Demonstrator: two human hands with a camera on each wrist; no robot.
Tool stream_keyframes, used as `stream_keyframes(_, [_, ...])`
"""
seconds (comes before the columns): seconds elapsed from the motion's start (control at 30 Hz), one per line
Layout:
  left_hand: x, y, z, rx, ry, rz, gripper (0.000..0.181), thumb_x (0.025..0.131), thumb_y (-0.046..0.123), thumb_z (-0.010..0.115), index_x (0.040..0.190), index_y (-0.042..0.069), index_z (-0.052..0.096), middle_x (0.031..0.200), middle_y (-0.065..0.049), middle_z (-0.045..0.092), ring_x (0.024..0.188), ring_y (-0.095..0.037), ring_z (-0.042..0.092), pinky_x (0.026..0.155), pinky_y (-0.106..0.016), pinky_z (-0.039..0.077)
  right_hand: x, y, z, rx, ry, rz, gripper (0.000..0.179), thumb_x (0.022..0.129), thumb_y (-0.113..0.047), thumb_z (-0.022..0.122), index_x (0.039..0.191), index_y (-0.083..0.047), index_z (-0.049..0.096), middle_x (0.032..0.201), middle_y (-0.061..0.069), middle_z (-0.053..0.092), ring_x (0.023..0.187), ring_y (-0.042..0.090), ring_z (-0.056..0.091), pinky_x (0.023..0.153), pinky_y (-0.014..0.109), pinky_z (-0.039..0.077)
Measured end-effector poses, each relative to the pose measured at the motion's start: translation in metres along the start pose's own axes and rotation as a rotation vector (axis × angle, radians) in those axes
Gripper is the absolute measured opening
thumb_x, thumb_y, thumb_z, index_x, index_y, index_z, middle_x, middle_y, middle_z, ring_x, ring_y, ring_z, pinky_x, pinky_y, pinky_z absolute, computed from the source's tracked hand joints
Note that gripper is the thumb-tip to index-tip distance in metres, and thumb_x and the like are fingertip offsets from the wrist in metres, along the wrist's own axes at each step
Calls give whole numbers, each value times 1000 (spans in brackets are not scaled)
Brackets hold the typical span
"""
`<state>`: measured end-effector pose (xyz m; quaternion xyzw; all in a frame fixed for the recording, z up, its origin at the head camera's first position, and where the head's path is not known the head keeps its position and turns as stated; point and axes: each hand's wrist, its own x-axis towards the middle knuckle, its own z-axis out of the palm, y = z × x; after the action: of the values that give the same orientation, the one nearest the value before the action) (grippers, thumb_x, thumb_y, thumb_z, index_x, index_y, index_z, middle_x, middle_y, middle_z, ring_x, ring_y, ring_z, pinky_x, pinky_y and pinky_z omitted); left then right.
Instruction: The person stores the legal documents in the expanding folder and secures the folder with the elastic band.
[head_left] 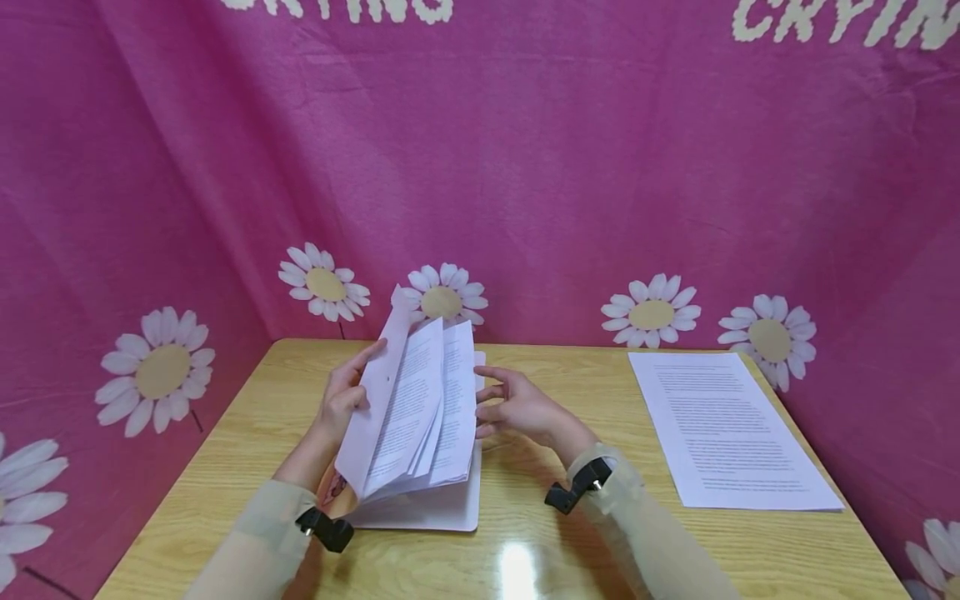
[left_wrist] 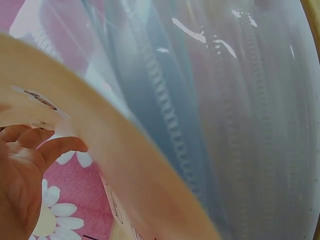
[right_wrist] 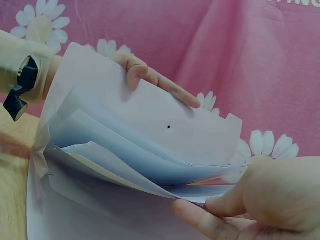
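A pale pink folder (head_left: 378,392) stands partly open on the table, with clear sleeves of printed pages (head_left: 412,400) fanned inside it. My left hand (head_left: 343,402) grips the raised left cover by its outer edge, thumb on the inside. The orange outer face of that cover fills much of the left wrist view, where the left hand (left_wrist: 22,172) shows at its edge. At the right side of the sleeves is my right hand (head_left: 517,410). In the right wrist view, this hand (right_wrist: 270,197) pinches the edge of several sleeves (right_wrist: 125,145) between thumb and fingers.
A printed sheet of paper (head_left: 731,429) lies flat at the right of the wooden table (head_left: 555,492). Behind and beside the table hangs a pink curtain (head_left: 540,183) with daisies. Black mounts (head_left: 577,486) are strapped to both wrists.
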<state>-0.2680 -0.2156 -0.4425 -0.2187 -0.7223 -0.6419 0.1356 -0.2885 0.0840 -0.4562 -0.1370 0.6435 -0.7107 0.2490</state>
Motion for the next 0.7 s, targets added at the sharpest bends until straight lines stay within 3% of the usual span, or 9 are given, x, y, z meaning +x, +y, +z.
stream_keyframes(0.37, [-1, 0, 0, -18, -12, -61, 90, 66, -2, 40, 156, -11, 42, 147, -32, 47, 110, -27, 49, 79, -25, 42, 5, 2, 15, -13, 39, 12, 78, 94, 21, 57, 164, 1, 29, 120, 24, 56, 89, 28, 68, 80, 45, 61])
stream_keyframes(0.7, [-1, -2, 1, 7, -19, -29, 90, 65, -2, 40, 154, -13, 42, 152, -33, 45, 115, -30, 48, 86, -26, 40, 12, 6, 22, -59, 55, 15, 78, 92, 20, 61, 162, 4, 31, 120, 24, 57, 89, 27, 66, 79, 43, 62])
